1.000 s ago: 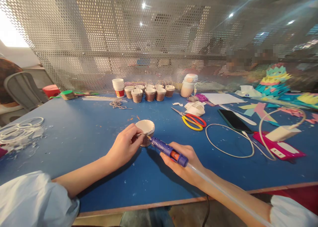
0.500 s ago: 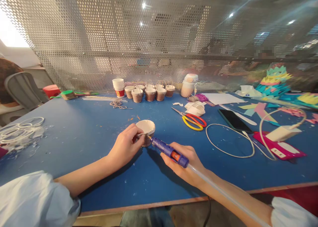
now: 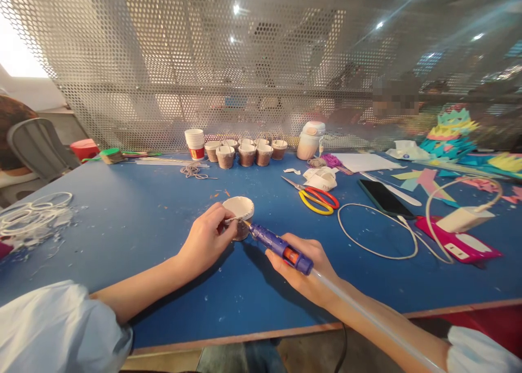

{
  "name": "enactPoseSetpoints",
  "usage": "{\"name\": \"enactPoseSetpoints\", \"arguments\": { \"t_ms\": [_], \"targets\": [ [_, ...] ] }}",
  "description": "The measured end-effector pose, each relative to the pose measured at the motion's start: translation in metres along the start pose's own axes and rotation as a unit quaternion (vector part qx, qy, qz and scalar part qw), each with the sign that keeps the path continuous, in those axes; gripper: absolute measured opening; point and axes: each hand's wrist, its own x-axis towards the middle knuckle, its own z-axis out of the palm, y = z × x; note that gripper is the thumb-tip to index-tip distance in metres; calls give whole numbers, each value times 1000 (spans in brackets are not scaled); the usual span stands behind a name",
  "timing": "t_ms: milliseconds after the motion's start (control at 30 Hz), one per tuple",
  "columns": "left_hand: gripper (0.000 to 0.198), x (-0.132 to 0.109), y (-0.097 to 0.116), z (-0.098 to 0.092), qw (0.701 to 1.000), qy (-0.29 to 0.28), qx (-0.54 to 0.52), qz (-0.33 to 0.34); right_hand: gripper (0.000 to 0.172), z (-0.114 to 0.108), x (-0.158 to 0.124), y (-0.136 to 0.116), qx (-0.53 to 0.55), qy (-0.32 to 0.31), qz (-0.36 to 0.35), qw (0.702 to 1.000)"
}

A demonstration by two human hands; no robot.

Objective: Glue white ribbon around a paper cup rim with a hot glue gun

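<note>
L hand (image 3: 206, 241) pinches small cup (image 3: 238, 209) on blue table (image 3: 134, 221); R hand (image 3: 304, 269) wrapped round glue gun (image 3: 279, 247), nozzle touching cup.

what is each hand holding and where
Right hand grips the purple glue gun by its body; left hand pinches the near side of the small white paper cup.

A purple glue gun (image 3: 280, 248) with an orange trigger lies over a blue table (image 3: 134, 221); scissors (image 3: 316, 198) are red and yellow.
</note>
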Motion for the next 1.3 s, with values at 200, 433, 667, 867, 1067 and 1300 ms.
{"name": "enactPoseSetpoints", "arguments": {
  "t_ms": [200,433,667,867,1067,1300],
  "targets": [
    [15,-1,-1,1,1000,2,-5,5,18,1,0,0,-16,-19,-2,1000],
    [13,-1,-1,1,1000,3,-3,-3,17,2,-1,3,-6,6,0,1000],
    [14,-1,-2,2,1000,2,-6,9,20,3,0,-1,-27,-12,-15,999],
    [13,-1,-1,2,1000,10,3,8,18,4,-2,3,-6,7,-8,1000],
    [14,-1,-2,2,1000,0,-5,-1,20,4,-1,0,-25,-1,-23,999],
    [14,-1,-2,3,1000,6,-5,0,18,3,-2,0,-17,16,-3,1000]
  ]
}}
